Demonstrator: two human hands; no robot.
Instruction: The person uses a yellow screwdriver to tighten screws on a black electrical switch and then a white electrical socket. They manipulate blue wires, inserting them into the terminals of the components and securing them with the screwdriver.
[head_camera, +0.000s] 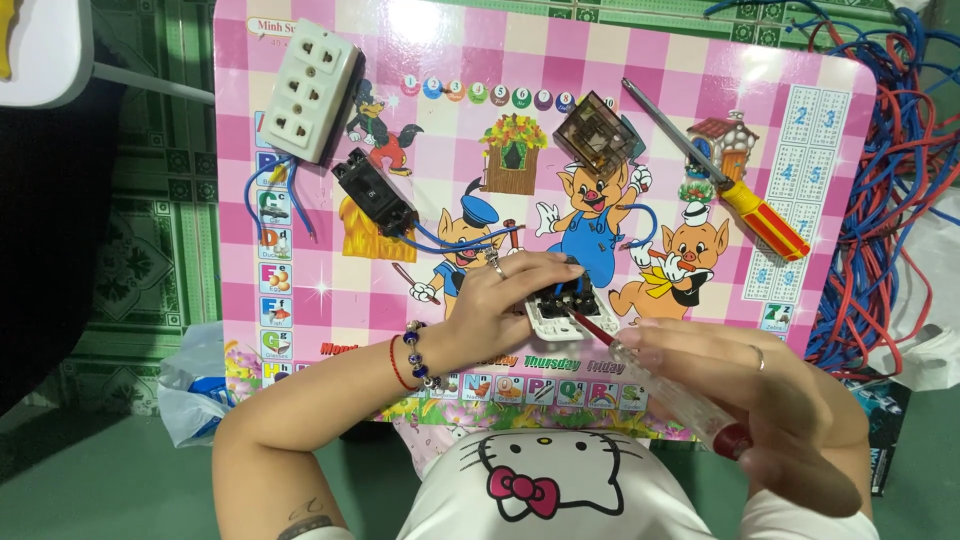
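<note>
While the left hand (500, 300) pins down a small white plastic switch module with black terminals (568, 310), fingers curled over its near-left side and closed on it, the right hand (790, 410) is wrapped around a screwdriver with a clear handle and red end cap (690, 405), so fully closed on the grip. Its thin shaft runs up-left and the tip sits right on the module's terminals.

All of this happens near the front edge of a pink checkered cartoon-printed board (330, 260), roughly centre, so the module has hardly any board left between it and the person's lap. Blue wires (470, 240) loop from the module back to a black rectangular breaker (373, 192), which lies just below a white four-outlet socket strip (315, 90) at the board's top-left corner. Both are well apart from the hands.

Further back in the middle there's a brownish translucent square part (596, 135), and just to the right of it a long screwdriver with a yellow and red handle (735, 190) lies diagonally, handle pointing toward the right edge. Off that right edge a tangled pile of red and blue wires (880, 190) crowds the floor, close to the right wrist. Most open board is the strip between the breaker and the left hand, plus the left column.
</note>
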